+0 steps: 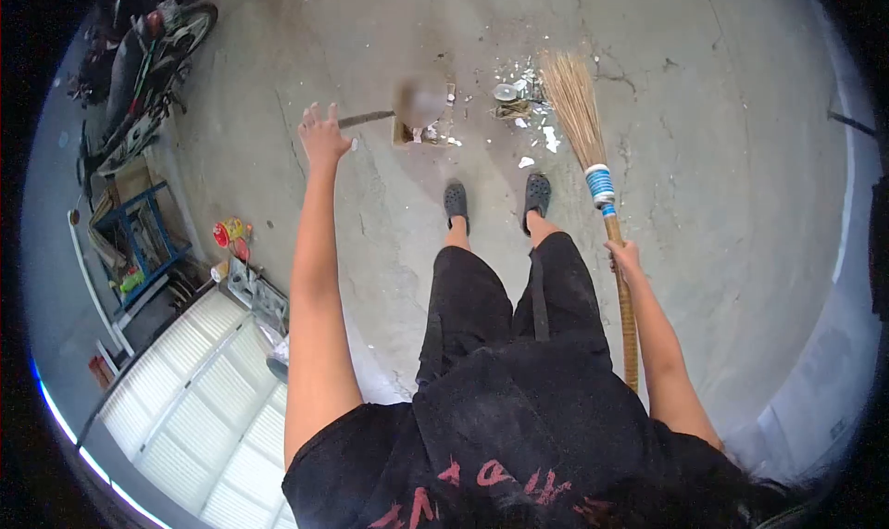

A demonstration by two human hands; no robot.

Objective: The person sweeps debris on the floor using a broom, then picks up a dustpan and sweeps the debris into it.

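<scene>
Right hand [626, 254] closed around broom [593, 158] handle, just below blue-white binding; bristles fanned, tips down among debris [532, 112] ahead of 2 dark shoes [537, 194].

Left hand [322, 138] fingers spread, holding nothing; nearest thing is dustpan [417, 112] handle, apparently just clear of fingertips, contact uncertain.

Dustpan blurred, standing on concrete floor [722, 205] left of debris.

Progress, judged: white shards and scraps gathered into 1 loose pile, few strays nearer shoes; pile not yet in pan.

Motorbike [148, 66] and blue rack [139, 233] far left.
</scene>
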